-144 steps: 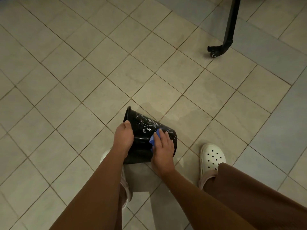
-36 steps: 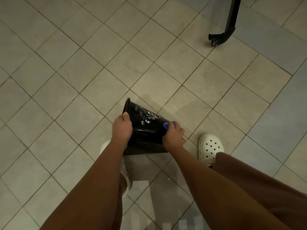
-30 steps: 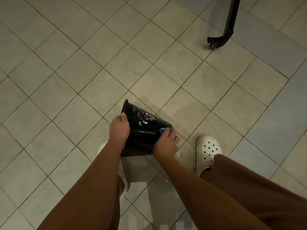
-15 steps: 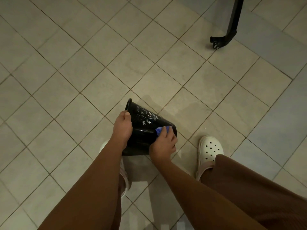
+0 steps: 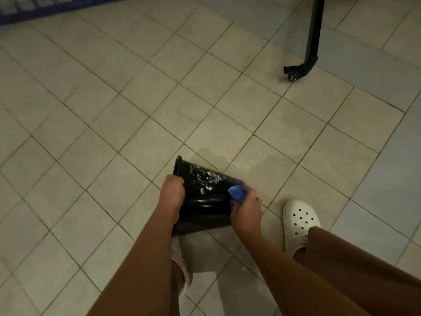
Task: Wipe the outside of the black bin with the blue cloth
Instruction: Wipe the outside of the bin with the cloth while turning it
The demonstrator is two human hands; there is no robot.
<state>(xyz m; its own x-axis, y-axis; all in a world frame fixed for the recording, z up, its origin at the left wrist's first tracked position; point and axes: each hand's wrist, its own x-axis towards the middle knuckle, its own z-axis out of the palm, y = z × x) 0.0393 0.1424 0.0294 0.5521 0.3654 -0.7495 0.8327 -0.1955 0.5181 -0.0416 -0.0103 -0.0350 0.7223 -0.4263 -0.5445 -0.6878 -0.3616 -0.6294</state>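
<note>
The black bin (image 5: 205, 201) is tipped on its side above the tiled floor, its open mouth pointing left. White smears mark its upper wall. My left hand (image 5: 171, 195) grips the bin's rim, fingers curled over the edge. My right hand (image 5: 247, 209) holds the bunched blue cloth (image 5: 237, 193) and presses it against the bin's wall near the base end. Most of the cloth is hidden inside my fist.
A white clog (image 5: 300, 221) stands on the floor right of the bin; my other foot (image 5: 181, 267) is under my left arm. A black stand leg with a caster (image 5: 296, 73) is at the back right. A dark blue frame (image 5: 45, 14) runs along the top left.
The cloth in my right hand has slid back and forth over the bin's wall and now sits near its base end. My left hand keeps its grip. The view has tilted up.
</note>
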